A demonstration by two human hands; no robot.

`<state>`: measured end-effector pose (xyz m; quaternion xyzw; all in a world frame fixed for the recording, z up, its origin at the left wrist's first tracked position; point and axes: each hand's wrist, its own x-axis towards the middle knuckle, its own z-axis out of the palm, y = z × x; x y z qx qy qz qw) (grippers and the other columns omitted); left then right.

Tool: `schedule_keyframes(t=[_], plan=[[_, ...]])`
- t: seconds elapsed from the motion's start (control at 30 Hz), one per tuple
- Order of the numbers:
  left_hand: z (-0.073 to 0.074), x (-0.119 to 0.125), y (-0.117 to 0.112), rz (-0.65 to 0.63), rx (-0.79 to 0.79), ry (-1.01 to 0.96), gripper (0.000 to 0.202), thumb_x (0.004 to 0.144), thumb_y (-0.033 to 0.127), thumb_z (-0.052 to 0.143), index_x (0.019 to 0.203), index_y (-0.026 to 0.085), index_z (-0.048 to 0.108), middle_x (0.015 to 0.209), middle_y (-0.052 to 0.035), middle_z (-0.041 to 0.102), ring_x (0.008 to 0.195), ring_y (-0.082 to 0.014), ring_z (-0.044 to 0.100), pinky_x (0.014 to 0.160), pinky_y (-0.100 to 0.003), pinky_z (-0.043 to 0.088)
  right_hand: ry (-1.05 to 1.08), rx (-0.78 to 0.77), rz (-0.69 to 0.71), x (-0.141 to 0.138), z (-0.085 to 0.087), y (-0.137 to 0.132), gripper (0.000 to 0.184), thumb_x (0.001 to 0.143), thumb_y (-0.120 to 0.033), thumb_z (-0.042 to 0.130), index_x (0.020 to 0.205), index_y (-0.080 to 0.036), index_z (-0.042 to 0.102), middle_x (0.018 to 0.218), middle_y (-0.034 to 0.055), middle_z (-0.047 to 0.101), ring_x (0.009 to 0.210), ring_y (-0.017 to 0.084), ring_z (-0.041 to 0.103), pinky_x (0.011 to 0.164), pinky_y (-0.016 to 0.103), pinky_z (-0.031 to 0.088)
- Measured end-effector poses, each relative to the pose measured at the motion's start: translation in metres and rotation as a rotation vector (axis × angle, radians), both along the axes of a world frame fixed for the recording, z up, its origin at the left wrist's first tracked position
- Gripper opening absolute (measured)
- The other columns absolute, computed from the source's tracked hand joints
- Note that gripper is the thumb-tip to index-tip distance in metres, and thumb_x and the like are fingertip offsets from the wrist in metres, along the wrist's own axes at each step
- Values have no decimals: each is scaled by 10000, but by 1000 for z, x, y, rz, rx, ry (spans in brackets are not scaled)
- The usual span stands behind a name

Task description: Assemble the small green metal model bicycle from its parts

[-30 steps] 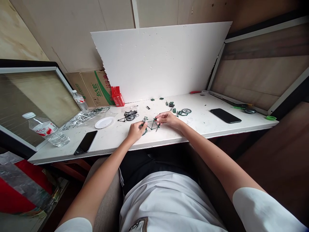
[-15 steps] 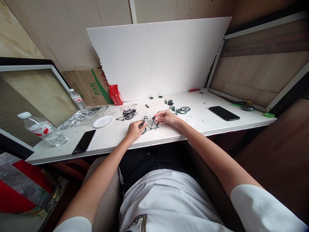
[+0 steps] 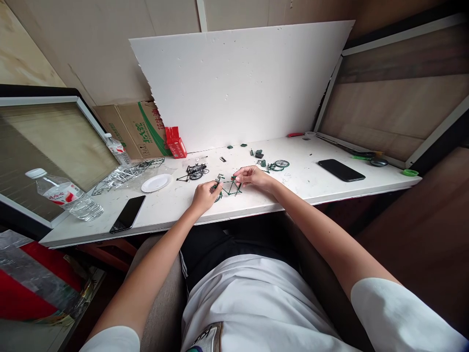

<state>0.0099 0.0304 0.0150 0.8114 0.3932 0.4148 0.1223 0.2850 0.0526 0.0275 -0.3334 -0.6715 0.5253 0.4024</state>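
Note:
A small green model bicycle frame (image 3: 230, 189) is held between my two hands, just above the table's near edge. My left hand (image 3: 205, 195) pinches its front end, by the handlebar and a wheel that the fingers partly cover. At the saddle end, my right hand (image 3: 252, 177) grips a small green part with thumb and forefinger; it looks like the seat. Beyond my left hand lies a black model bicycle (image 3: 197, 172) on its side. Green bicycle parts with a wheel (image 3: 281, 164) lie past my right hand.
Two phones lie on the table, one at the left (image 3: 128, 214) and one at the right (image 3: 341, 170). A water bottle (image 3: 66, 195), a white paper plate (image 3: 156, 183) and a red box (image 3: 176, 143) stand or lie leftward. Small green pieces (image 3: 259, 154) are scattered behind my hands.
Both hands keep their hold on the model bicycle frame in nearly the same place. Only the camera view has shifted slightly.

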Motion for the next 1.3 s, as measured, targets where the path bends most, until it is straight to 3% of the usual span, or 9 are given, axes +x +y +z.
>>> schedule_keyframes(t=[1.3], plan=[[2,1,-3,-13,13,1,467,1004,532,554,753,176,720,644,-39,662,635,-162,553,632,-275,414,-1,-32,-9,-5,1,-6,492,793,-528,892,1105,-177,745,843,46,767,780,167,709,723,289,537]])
